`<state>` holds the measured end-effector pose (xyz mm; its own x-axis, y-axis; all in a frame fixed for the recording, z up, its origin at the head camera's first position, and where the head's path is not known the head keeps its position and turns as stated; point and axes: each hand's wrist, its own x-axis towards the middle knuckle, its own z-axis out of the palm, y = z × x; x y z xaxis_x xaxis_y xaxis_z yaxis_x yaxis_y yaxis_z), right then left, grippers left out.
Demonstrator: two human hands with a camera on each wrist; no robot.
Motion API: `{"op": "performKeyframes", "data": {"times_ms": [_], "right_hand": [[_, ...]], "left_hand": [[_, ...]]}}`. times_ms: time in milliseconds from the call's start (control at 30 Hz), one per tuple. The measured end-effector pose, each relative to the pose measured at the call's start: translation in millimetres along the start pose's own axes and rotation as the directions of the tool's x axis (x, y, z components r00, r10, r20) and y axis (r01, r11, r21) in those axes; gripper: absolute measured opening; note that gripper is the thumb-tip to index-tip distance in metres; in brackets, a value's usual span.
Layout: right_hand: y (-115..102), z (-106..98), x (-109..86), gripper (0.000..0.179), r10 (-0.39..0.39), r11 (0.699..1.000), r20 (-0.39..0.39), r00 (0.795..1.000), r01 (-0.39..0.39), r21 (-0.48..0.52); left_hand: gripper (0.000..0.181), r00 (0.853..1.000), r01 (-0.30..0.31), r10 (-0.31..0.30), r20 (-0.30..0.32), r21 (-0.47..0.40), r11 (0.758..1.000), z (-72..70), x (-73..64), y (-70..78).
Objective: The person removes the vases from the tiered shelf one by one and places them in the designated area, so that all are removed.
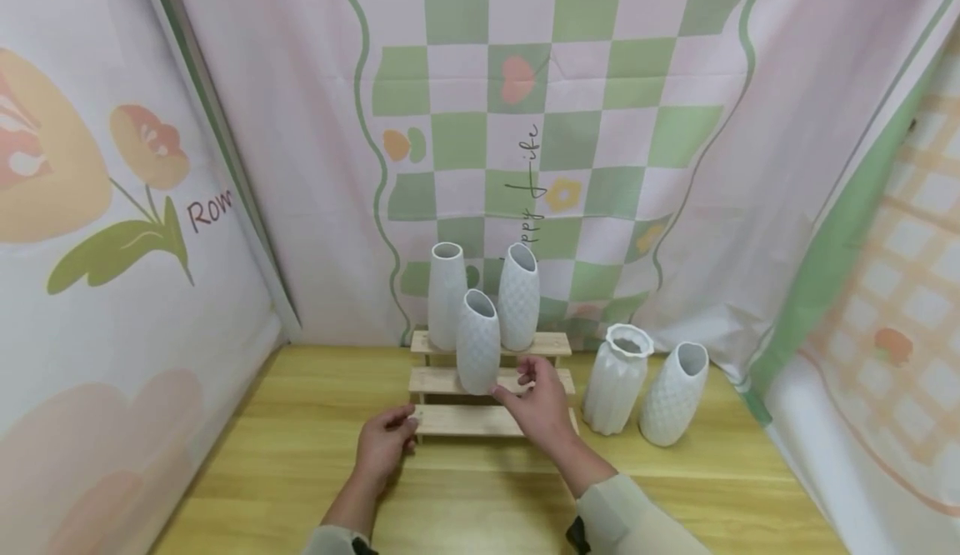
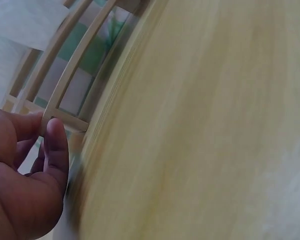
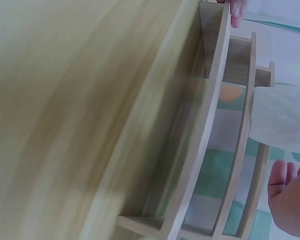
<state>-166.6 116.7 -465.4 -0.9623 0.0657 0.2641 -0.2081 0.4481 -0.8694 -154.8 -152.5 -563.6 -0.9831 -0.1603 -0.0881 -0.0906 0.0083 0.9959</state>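
A three-step wooden display stand (image 1: 472, 422) stands on the table. On its middle step is a white textured vase (image 1: 477, 351) with a slanted mouth. Behind it, a round-mouthed white vase (image 1: 447, 301) and a second slanted-mouth vase (image 1: 519, 301) occupy the top step. My left hand (image 1: 381, 447) pinches the left end of the lowest step between thumb and fingers, as the left wrist view shows. Just right of the middle vase's base is my right hand (image 1: 542, 405), its fingers loosely bent and holding nothing; the right wrist view shows this hand (image 3: 292, 202) apart from the vase (image 3: 280, 119).
To the right of the stand, a white vase with a scalloped rim (image 1: 617, 384) and another slanted-mouth vase (image 1: 673, 397) stand on the wood-grain table (image 1: 300, 455). A checked curtain (image 1: 517, 147) hangs behind, with printed cloth at both sides.
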Motion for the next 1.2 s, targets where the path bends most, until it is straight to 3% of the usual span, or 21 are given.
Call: {"op": "performKeyframes", "data": {"times_ms": [267, 433, 700, 1200], "right_hand": [[-8.4, 11.8, 11.9, 0.082, -0.029, 0.999, 0.063, 0.998, 0.027, 0.031], [-10.7, 19.4, 17.9, 0.088, -0.066, 0.998, 0.075, 0.995, 0.064, 0.022], [-11.8, 29.8, 26.2, 0.088, -0.070, 0.996, 0.095, 0.993, 0.066, 0.052], [-14.7, 36.6, 30.3, 0.085, -0.029, 0.999, 0.053, 0.998, 0.028, 0.027]], "left_hand": [[0.034, 1.000, 0.001, -0.001, -0.008, 0.007, 1.000, 0.0, -0.1, 0.7], [0.035, 1.000, -0.003, 0.003, -0.004, 0.001, 1.000, -0.2, -0.1, 1.5], [0.035, 1.000, 0.018, -0.018, -0.010, -0.005, 1.000, -1.3, 0.4, 3.2], [0.034, 1.000, 0.013, -0.013, -0.013, 0.005, 1.000, 0.2, 1.4, 1.7]]}}
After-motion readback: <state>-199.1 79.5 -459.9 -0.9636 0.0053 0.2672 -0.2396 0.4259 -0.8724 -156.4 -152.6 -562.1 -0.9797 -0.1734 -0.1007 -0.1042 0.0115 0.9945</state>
